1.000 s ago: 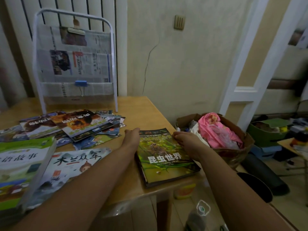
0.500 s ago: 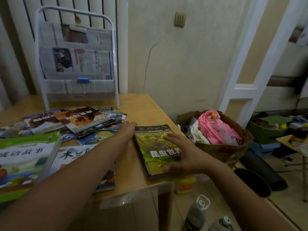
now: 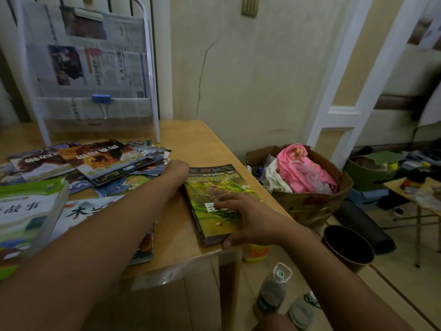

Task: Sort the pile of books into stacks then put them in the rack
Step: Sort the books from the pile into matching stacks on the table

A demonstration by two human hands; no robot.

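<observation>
A thick green insect book (image 3: 210,185), on top of a small stack, lies at the near right corner of the wooden table (image 3: 191,137). My right hand (image 3: 245,216) rests on its cover with the fingers spread flat and the thumb against the near edge. My left hand (image 3: 177,170) presses on the book's far left corner, its fingertips hidden. A loose pile of books (image 3: 102,161) spreads across the middle of the table. A white wire rack (image 3: 154,91) lined with newspaper stands upright at the back.
A green-and-white stack (image 3: 26,211) sits near left, partly over a white ink-painted book (image 3: 90,209). Right of the table stand a cardboard box of clothes (image 3: 310,206), a black bin (image 3: 346,242) and a low side table (image 3: 403,189). A bottle (image 3: 272,292) stands on the floor.
My right hand slid from the green book's far right corner down onto its cover and near edge. My left hand stayed at the far left corner. The view moved closer.
</observation>
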